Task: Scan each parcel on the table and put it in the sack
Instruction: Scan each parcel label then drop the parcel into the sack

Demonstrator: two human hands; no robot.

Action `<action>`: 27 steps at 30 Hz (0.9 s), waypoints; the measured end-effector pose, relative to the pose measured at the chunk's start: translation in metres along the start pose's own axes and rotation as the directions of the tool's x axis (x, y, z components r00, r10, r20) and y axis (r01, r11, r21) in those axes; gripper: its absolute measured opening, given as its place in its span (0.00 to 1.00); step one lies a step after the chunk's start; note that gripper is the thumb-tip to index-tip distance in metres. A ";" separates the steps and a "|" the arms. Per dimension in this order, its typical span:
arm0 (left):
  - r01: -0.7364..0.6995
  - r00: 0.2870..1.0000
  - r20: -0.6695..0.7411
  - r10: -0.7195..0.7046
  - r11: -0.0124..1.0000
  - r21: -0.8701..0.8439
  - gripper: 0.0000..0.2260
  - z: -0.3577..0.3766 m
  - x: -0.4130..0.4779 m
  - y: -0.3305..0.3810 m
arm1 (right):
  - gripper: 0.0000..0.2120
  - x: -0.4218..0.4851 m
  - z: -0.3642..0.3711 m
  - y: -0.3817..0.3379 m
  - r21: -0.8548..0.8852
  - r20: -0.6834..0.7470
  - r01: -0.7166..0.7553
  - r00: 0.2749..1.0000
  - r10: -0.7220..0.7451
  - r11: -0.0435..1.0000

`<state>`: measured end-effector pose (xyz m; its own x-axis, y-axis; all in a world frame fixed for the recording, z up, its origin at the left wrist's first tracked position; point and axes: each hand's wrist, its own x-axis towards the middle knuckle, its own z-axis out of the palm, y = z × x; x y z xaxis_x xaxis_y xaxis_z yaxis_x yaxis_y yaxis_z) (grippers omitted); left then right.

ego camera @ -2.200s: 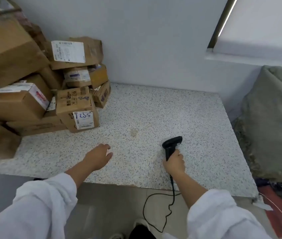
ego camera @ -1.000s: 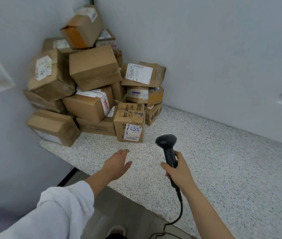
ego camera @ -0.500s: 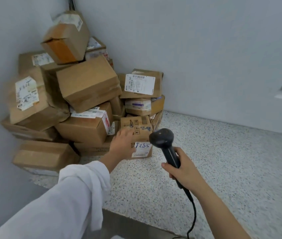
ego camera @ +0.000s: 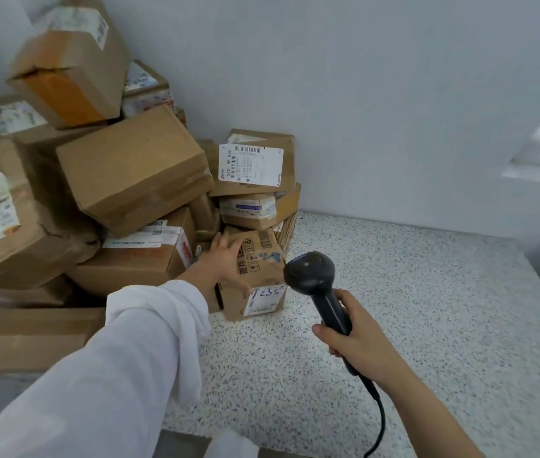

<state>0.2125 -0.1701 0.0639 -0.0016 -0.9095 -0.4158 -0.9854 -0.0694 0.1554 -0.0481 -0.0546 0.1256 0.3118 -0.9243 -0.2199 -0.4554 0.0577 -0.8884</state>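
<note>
- The walls (ego camera: 394,94) are plain and pale and meet in a corner behind the pile.
- The table (ego camera: 427,309) has a speckled stone-look top; its back edge runs along the wall and its front edge crosses the bottom of the view.
- The pile of boxes (ego camera: 123,259) fills the table's back left corner, brown cardboard stacked unevenly and leaning against both walls.
- A big plain box (ego camera: 133,166) lies tilted in the middle of the pile, with no label showing.
- A box with orange tape (ego camera: 63,67) sits tipped at the very top.
- A box with a printed label (ego camera: 255,163) rests on the right side of the pile, close to the back wall, its barcode facing out.
- The white sleeve (ego camera: 123,358) covers the left arm, reaching in from the lower left.
- The small box (ego camera: 258,256), the parcel being handled, stands on the table at the right foot of the pile, touching the boxes behind it.
- The right hand (ego camera: 351,342) is wrapped tight around the scanner's handle, above the table near its front edge.
- The left hand (ego camera: 222,259) rests on the small box's top left edge, fingers fairly straight and close together, thumb spread toward the front face.
- The scanner (ego camera: 311,276) is black, its head just right of the small box.
- The handwritten label (ego camera: 267,300) sits low on the small box's front.
- The cord (ego camera: 379,421) hangs from the scanner's handle past the wrist.
</note>
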 end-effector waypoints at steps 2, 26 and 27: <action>-0.004 1.000 0.014 0.004 1.000 0.012 0.58 0.003 0.002 -0.004 | 0.18 0.001 0.000 0.000 0.006 0.003 -0.003 1.000 0.003 1.000; 0.011 0.998 0.055 -0.018 0.991 0.130 0.61 0.001 -0.003 0.005 | 0.17 -0.012 -0.028 0.012 0.069 -0.027 -0.009 1.000 0.011 0.998; 0.012 0.998 0.058 -0.020 0.992 0.126 0.60 0.004 -0.005 0.006 | 0.17 -0.011 -0.028 0.013 0.075 -0.026 -0.004 1.000 0.006 0.997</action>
<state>0.2057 -0.1645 0.0634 0.0078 -0.8825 -0.4702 -0.9990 -0.0280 0.0360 -0.0807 -0.0541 0.1281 0.2875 -0.9333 -0.2149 -0.3928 0.0898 -0.9152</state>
